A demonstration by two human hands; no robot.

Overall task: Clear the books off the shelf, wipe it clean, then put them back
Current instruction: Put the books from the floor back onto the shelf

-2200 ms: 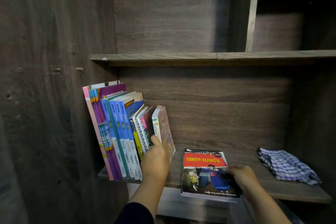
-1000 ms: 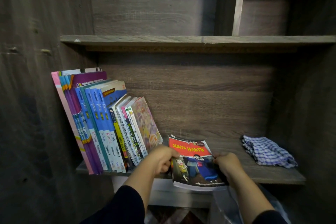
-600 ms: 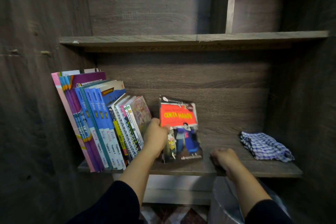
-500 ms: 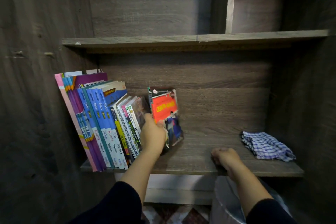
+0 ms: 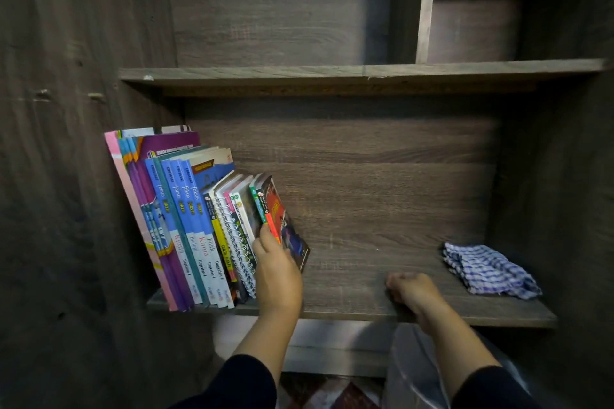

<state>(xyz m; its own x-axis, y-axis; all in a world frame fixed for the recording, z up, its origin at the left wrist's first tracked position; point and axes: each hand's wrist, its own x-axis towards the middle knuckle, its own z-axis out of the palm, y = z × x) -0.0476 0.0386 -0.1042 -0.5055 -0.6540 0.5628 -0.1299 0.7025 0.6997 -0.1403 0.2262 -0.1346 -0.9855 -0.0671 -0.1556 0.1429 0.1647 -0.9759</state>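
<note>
A row of books stands leaning at the left end of the wooden shelf. The red-covered book is upright at the row's right end, against the other books. My left hand grips its lower edge, thumb on the spine and fingers round the cover. My right hand rests on the bare shelf near the front edge, fingers curled under and holding nothing. A blue checked cloth lies crumpled at the shelf's right end.
An upper shelf runs just above, with a vertical divider on it. Dark wooden side panels close in left and right. Below the shelf are a white ledge and a shiny plastic-covered object.
The red book lay flat on the shelf under both hands. My left hand stood it up and moved it left against the row. My right hand let go and stayed on the shelf.
</note>
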